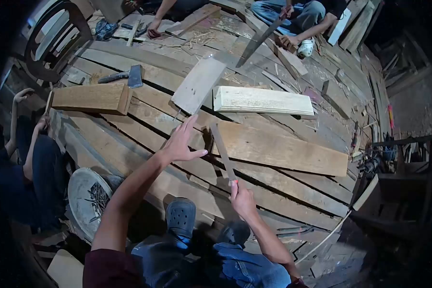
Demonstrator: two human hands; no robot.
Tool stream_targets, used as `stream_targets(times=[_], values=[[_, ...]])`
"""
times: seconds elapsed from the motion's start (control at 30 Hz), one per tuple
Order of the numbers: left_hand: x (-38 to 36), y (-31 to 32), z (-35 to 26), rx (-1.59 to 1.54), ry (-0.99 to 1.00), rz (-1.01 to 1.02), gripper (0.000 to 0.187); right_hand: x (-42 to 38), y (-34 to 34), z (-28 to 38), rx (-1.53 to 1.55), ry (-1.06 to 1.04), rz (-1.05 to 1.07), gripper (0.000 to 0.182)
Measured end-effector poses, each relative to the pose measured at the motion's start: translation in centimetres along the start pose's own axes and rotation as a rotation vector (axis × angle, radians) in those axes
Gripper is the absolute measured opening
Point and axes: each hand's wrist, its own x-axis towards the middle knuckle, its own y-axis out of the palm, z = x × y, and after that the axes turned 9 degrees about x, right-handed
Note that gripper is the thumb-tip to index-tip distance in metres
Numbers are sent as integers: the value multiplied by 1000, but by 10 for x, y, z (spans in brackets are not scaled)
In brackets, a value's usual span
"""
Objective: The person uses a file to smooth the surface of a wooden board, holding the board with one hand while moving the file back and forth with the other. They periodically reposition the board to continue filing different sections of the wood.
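My right hand [243, 199] is wrapped round the near end of what looks like a flat file [223, 151], a long narrow grey metal blade with a spot of orange at the grip. The blade points away from me and overlaps the left end of a wide brown board [283, 149]. My left hand [180, 141] is open and holds nothing, its thumb and fingers apart. Its fingertips are right at the near end of a pale grey wooden block [199, 84]. Beyond the brown board lies a cream-coloured wooden beam [264, 101].
A hatchet [132, 77] lies beside a brown beam [91, 98] on the slatted wooden platform [163, 185]. A bucket of nails [84, 197] stands at lower left. One person sits at left; across from me another person holds a handsaw [260, 41]. A third person's hand [153, 29] reaches in nearby.
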Motion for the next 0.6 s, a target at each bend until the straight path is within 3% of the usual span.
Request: stream_targets(times=[0.33,0.43,0.47,0.5,0.57,0.6], values=[[-16,-6,1,58,38,18,104,29,3,-3,-27,-70,-72,36],[-19,-1,-5,47,48,13,97,33,6,-1,144,-39,-48,38],[-19,0,-6,41,46,3,94,28,15,-11,120,-152,-113,40],[-21,2,-7,37,42,-6,91,21,23,-23,252,-63,4,42],[-30,11,-14,41,-9,-70,60,-2,13,6,484,238,235,44],[-34,13,-21,-4,-61,-17,50,-5,20,6,535,234,261,45]])
